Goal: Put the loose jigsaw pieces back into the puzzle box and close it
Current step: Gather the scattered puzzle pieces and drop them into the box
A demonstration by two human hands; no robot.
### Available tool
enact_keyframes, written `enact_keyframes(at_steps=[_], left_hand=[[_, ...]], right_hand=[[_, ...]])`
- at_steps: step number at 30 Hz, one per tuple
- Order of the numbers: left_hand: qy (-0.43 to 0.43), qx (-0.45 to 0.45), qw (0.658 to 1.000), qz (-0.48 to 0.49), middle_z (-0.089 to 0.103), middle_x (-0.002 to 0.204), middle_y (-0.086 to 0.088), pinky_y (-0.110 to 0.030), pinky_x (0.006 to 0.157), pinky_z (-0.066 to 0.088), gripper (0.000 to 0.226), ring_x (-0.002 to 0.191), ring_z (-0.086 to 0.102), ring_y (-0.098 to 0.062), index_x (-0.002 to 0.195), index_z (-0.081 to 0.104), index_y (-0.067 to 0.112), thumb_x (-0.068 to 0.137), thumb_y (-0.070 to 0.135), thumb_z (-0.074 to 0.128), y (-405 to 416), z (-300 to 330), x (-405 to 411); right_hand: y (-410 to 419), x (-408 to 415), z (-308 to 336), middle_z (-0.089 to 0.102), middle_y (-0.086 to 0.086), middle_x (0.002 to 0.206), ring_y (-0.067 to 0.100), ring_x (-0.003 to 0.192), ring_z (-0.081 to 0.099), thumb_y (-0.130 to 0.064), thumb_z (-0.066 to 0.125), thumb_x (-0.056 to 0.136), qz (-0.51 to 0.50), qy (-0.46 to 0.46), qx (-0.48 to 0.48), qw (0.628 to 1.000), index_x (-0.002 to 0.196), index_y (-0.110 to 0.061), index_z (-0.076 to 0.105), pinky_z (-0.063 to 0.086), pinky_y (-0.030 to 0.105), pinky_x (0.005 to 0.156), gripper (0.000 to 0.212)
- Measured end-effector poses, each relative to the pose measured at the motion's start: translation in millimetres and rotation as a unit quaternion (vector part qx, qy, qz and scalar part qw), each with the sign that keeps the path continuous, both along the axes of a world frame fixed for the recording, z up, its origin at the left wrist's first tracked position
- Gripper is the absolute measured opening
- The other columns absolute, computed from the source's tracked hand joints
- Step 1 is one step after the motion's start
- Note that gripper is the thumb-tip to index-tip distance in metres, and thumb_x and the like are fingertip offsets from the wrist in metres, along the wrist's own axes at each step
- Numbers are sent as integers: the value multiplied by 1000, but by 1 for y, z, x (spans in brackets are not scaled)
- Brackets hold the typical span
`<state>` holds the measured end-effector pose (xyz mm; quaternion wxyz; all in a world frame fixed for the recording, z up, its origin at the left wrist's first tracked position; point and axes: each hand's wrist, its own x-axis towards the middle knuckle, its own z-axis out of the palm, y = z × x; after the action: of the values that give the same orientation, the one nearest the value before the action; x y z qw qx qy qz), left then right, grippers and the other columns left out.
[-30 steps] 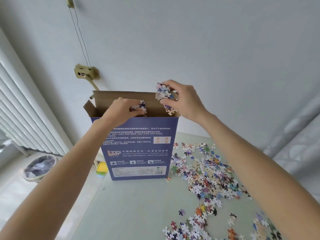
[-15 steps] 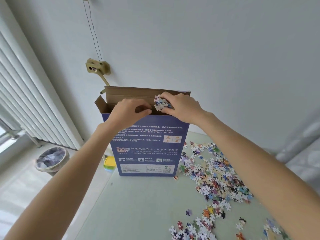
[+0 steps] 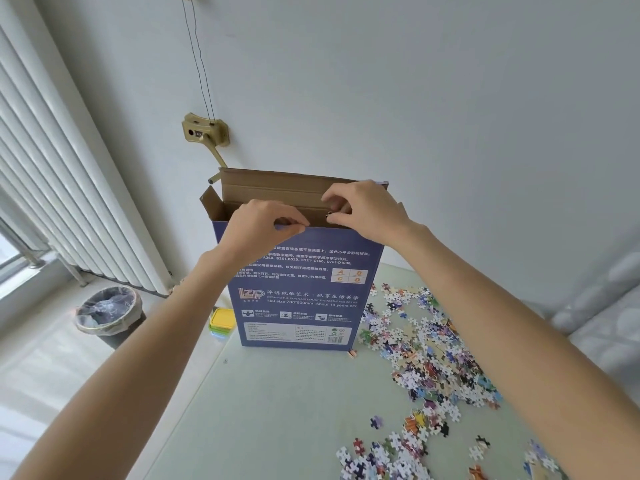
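The blue puzzle box (image 3: 298, 292) stands upright on the pale green table (image 3: 277, 403), its brown top flaps open. My left hand (image 3: 258, 225) pinches the box's front top edge with thumb and fingers closed on the cardboard. My right hand (image 3: 363, 209) hovers over the opening at the right, fingers curled, with only a sliver of a dark jigsaw piece showing at the fingertips. Several loose jigsaw pieces (image 3: 429, 362) lie scattered on the table to the right of the box, and more pieces (image 3: 384, 455) sit near the front edge.
A yellow and green container (image 3: 221, 320) sits behind the box's left corner. A lined waste bin (image 3: 109, 311) stands on the floor at the left, below a white radiator (image 3: 62, 188). A brass crank fitting (image 3: 204, 133) is fixed to the wall behind the box.
My right hand came down to the box opening, and the clump of pieces it held is almost out of sight. My left hand let its pieces go and now grips the box's front edge.
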<state>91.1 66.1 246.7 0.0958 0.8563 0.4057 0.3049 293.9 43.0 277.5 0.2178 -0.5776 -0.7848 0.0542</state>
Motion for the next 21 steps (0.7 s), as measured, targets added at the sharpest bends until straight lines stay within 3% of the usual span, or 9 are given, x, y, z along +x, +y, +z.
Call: enact_keyframes(at_steps=[5,9,11,14,17,19,21], left_hand=[[6,67,998,10,69,84,11,-26,64,49,11,79,62,-10,94,71,25,85,24,65,-2,-8,2],[19,195,980,37,69,86,6,-25,64,42,15,80,61,-19,98,70,20,88,22,59,-11,-16,8],[-11,236,971,45,70,89,5,-26,68,45,17,85,61,-18,99,70,19,90,22,56,-22,-21,13],[-75,253,964,38,71,89,5,-22,68,46,17,85,61,-15,98,70,18,91,21,55,-48,-35,24],[-114,185,976,0,70,84,8,-20,61,46,16,78,61,-11,99,69,17,90,19,56,-85,-69,37],[-100,84,991,-33,69,84,9,-21,60,49,18,78,61,-9,102,67,19,88,19,56,-107,-107,44],[-44,-65,994,-73,67,92,10,-29,69,54,23,83,61,-8,109,63,23,87,22,59,-122,-149,50]], right_hand=[[-6,-2,-9,67,-11,84,8,76,58,-21,57,90,-16,19,58,998,100,-20,69,49,32,76,16],[-20,6,-27,71,-5,99,14,89,65,-16,54,92,-29,37,156,987,101,-17,70,50,28,73,19],[-30,10,-34,70,-3,100,15,91,65,-13,53,92,-38,33,184,982,98,-14,70,45,19,69,18],[-59,19,-45,70,-2,98,14,87,64,-12,53,92,-59,71,258,962,98,-12,69,50,23,70,18],[-111,30,-88,71,0,93,13,81,66,-12,52,92,-86,107,257,957,101,-10,68,52,22,67,18],[-153,37,-139,71,-2,93,11,76,67,-12,55,91,-125,127,165,970,107,-11,66,49,14,61,19],[-191,45,-192,70,-4,96,0,66,61,-11,58,90,-184,132,30,974,123,-16,56,39,4,53,33]])
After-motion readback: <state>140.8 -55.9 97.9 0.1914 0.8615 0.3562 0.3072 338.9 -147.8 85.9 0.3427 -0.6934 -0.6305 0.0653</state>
